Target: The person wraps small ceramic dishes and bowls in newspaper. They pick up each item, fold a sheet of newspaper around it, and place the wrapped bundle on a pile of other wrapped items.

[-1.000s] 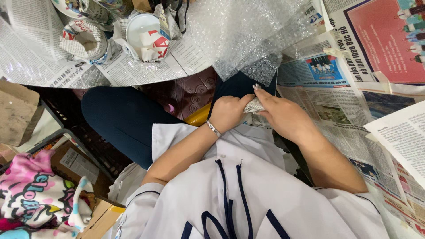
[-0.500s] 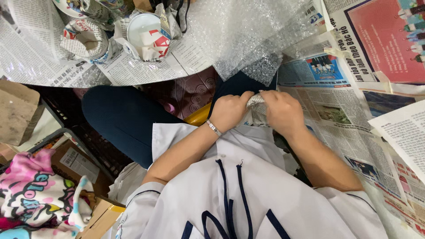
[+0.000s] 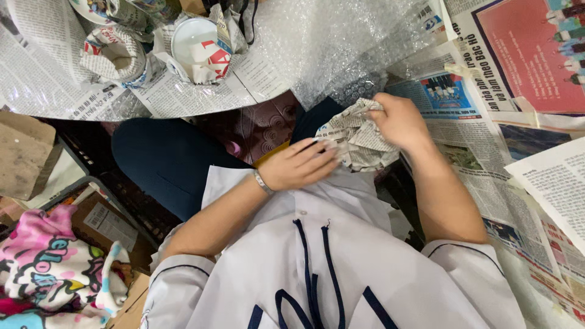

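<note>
A crumpled newspaper bundle [image 3: 359, 137] sits between my two hands, just above my lap. My left hand [image 3: 298, 164], with a metal bracelet at the wrist, presses its fingers against the bundle's left side. Gripping the top right of the bundle, my right hand [image 3: 396, 122] holds a fold of the paper. What the newspaper wraps is hidden. I wear a white shirt with dark piping and dark trousers.
A sheet of bubble wrap [image 3: 341, 42] lies ahead. A white cup half wrapped in newspaper [image 3: 198, 45] and another wrapped bundle [image 3: 116, 55] sit at top left. Newspaper sheets [image 3: 524, 67] cover the right. Cardboard boxes [image 3: 97, 219] and a colourful cloth [image 3: 49, 274] lie at left.
My hands have drawn apart and risen with the bundle, so the crumpled newspaper now shows between them. My right hand has shifted up and to the right.
</note>
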